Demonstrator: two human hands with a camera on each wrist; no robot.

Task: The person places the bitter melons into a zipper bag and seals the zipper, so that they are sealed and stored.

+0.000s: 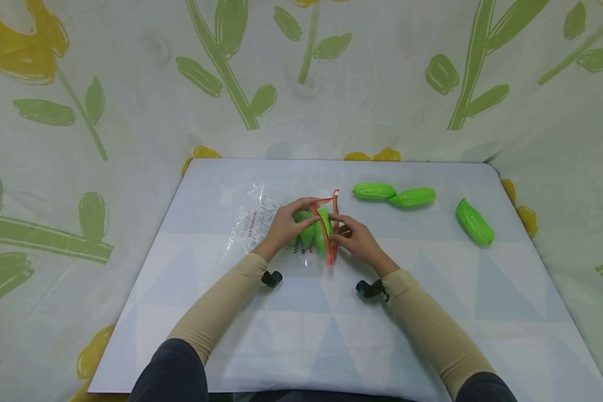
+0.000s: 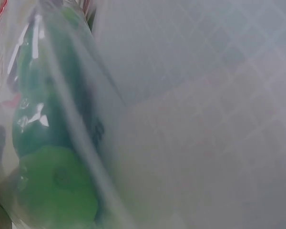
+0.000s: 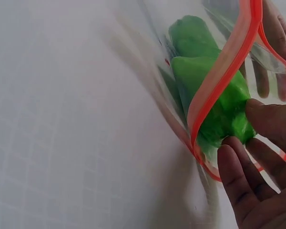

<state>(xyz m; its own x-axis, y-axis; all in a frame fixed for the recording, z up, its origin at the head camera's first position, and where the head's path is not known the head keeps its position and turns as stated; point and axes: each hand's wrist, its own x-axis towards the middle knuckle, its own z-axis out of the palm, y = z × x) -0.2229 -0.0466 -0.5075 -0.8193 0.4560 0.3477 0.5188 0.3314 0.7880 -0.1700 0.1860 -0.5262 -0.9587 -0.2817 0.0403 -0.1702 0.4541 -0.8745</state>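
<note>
On the table (image 1: 301,346), we see three loose vegetables (image 1: 413,197) only from the head; right wrist view shows the right grip (image 1: 358,241) pinching a green vegetable (image 3: 233,102) inside the bag (image 3: 213,87), whose edge the left grip (image 1: 285,224) holds.

Bag (image 1: 241,234): thin clear plastic, glossy, crinkled. Red zip strip (image 3: 231,62): smooth plastic look, slight sheen. Bagged green vegetables (image 3: 193,38): smooth, shiny. Loose green vegetables (image 1: 475,222): glossy, lumpy, plastic-like. Table cover (image 1: 301,352): smooth, low sheen. Backdrop (image 1: 146,72): wrinkled sheet, soft sheen, cloth or plastic unclear. Beige sleeves (image 1: 228,304): matt cloth. Dark sleeves (image 1: 173,374): matt cloth. Wrist cameras (image 1: 369,288): black plastic look.
</note>
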